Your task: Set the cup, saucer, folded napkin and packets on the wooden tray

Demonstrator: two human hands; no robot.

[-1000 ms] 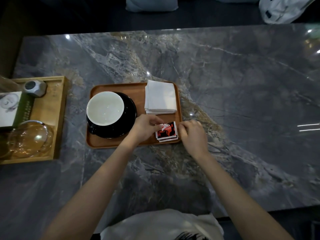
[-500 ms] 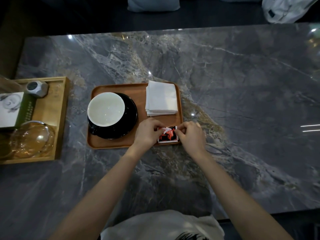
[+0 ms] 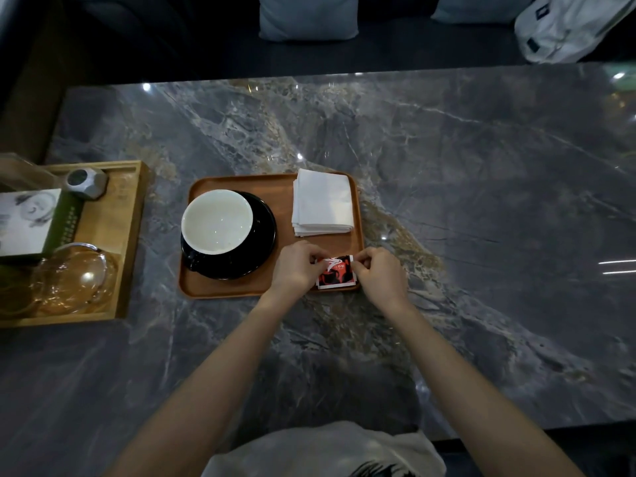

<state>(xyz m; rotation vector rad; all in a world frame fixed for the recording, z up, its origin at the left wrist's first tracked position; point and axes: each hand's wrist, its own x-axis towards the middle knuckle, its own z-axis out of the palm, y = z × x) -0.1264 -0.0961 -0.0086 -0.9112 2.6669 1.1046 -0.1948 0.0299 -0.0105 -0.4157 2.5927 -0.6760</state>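
A rounded wooden tray (image 3: 241, 287) lies on the grey marble table. On its left half a cup with a white inside (image 3: 216, 222) sits on a black saucer (image 3: 263, 235). A folded white napkin (image 3: 322, 203) lies at the tray's far right corner. Red, black and white packets (image 3: 336, 273) lie stacked at the near right corner. My left hand (image 3: 296, 268) pinches the packets' left edge and my right hand (image 3: 380, 273) pinches their right edge. The fingers hide part of the stack.
A lighter wooden box tray (image 3: 127, 235) at the table's left edge holds a glass bowl (image 3: 74, 277), a booklet (image 3: 29, 220) and a small grey faceted object (image 3: 86, 183). Cushions (image 3: 308, 17) and a white bag (image 3: 564, 27) lie beyond the table's far edge.
Both hands have closed in on the packets from either side, and the stack now sits squarer in the tray's near right corner. The cup, saucer and napkin have not moved.
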